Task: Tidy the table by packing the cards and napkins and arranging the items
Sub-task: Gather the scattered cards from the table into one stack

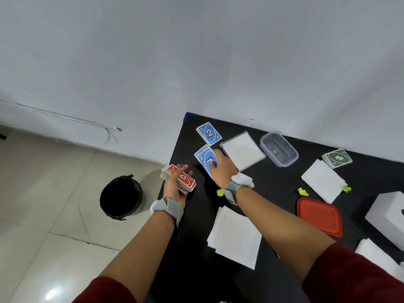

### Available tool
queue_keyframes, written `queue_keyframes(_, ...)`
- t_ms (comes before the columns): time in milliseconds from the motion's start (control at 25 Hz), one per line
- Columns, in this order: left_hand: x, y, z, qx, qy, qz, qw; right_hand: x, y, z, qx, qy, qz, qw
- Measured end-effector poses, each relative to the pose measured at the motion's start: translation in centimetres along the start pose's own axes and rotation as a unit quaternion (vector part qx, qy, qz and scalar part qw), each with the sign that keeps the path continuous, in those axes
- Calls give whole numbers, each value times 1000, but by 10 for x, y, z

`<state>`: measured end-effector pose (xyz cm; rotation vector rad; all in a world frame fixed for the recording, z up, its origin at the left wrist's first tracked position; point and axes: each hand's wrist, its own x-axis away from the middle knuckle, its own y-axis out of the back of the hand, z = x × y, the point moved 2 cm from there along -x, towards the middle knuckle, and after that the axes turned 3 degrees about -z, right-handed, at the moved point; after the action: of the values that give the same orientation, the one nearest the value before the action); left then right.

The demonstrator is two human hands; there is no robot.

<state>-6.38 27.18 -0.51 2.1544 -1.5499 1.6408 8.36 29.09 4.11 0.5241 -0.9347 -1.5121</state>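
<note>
The left hand (175, 187) is at the left edge of the black table (196, 232). Its fingers curl round a thick stack of cards (181, 180) with a red 0 on top. The right hand (223, 165) is a little way off, further onto the table. Its fingers bend down on some blue 2 cards (203, 157) and seem to pinch them. The two hands are apart.

More blue 2 cards, the far blue pile (209, 133), lie near the table's back corner. Just beside the right hand is a square napkin stack (243, 150). Next to that sits a clear plastic box (279, 149). A green card pile (337, 158) lies far to the right, touching a loose white napkin (322, 180).

Between the two arms lie a few flat napkins (235, 236). A red lid (319, 216) lies to the right of the right arm. A white tissue box (387, 215) stands at the right edge of the view. Small yellow bits (302, 191) lie near the lid.

Each wrist has a gray and white band (167, 207). A black bin (121, 196) stands on the tile floor, left of the table
</note>
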Motion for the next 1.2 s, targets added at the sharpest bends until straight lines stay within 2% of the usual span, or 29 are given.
queue_keyframes(40, 1, -3, 1, -8, 8, 14, 1000, 4, -2, 4, -130, -31, -4, 991)
queue_keyframes(80, 1, -6, 3, -20, 18, 31, 999, 10, -7, 10, -208, -24, 9, 978)
queue_keyframes(120, 1, -10, 5, -30, 24, 44, 998, 16, -13, 16, -222, 3, 33, 975)
queue_keyframes(200, 1, -17, 8, -17, 16, 38, 999, 24, -24, 18, -92, 74, 48, 992)
queue_keyframes(240, -1, -19, 7, -4, 11, 23, 1000, 20, -25, 15, -41, 92, 16, 995)
queue_keyframes(320, -2, -24, 3, 0, 5, 9, 1000, -8, -16, 11, -4, 75, -39, 996)
queue_keyframes(360, -1, -26, 1, -6, 2, 11, 1000, -26, -13, 7, 20, 57, -31, 998)
queue_keyframes(440, -4, -28, -4, -16, 1, 13, 1000, -60, -10, 4, 120, 45, 37, 991)
queue_keyframes(520, -7, -31, -11, -11, 5, 11, 1000, -79, -12, 1, 209, 72, 85, 971)
queue_keyframes(640, -12, -30, -19, -9, 8, 2, 1000, -60, -15, -2, 240, 136, 66, 959)
queue_keyframes(760, -13, -24, -21, -6, 0, -16, 1000, -31, -24, -7, 188, 174, 11, 967)
queue_keyframes(840, -11, -21, -22, -2, -9, -24, 1000, -37, -21, -3, 141, 136, -1, 981)
queue_keyframes(920, -10, -18, -21, -2, -12, -23, 1000, -54, -16, 4, 140, 45, 56, 988)
queue_keyframes(1040, -8, -17, -19, -6, -9, -26, 1000, -72, -7, 13, 185, -68, 128, 972)
queue_keyframes(1120, -9, -17, -17, -12, -3, -30, 999, -71, -6, 15, 208, -101, 156, 960)
queue_keyframes(1200, -6, -19, -16, -5, 7, -24, 1000, -62, -11, 13, 224, -96, 145, 959)
